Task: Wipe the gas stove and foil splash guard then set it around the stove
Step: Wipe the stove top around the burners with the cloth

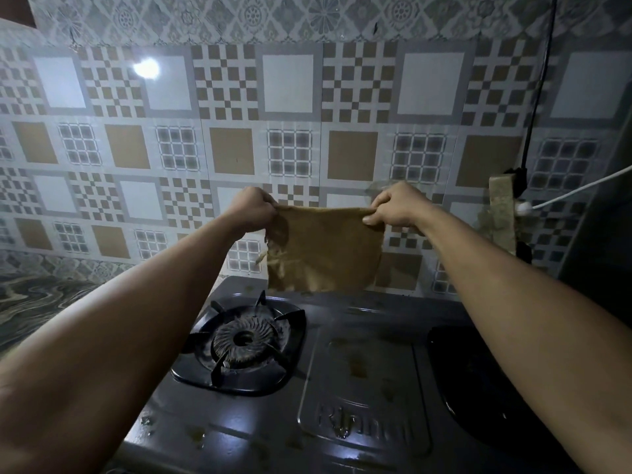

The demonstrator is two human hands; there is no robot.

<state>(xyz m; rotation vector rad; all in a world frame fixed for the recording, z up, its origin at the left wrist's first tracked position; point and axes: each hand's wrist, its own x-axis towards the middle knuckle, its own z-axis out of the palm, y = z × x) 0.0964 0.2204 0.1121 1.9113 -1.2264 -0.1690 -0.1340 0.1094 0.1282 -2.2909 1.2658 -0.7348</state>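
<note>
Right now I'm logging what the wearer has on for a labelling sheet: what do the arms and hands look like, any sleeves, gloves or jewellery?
Both forearms are bare, with no sleeves showing. The left hand and right hand wear no gloves; no rings, watch or bracelets are visible.

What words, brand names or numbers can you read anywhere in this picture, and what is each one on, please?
"Rinnai", embossed on the centre panel of the gas stove, partly washed out by glare, so the reading is likely, not certain.
No other text is visible on the cloth, wall tiles or cables.
</note>
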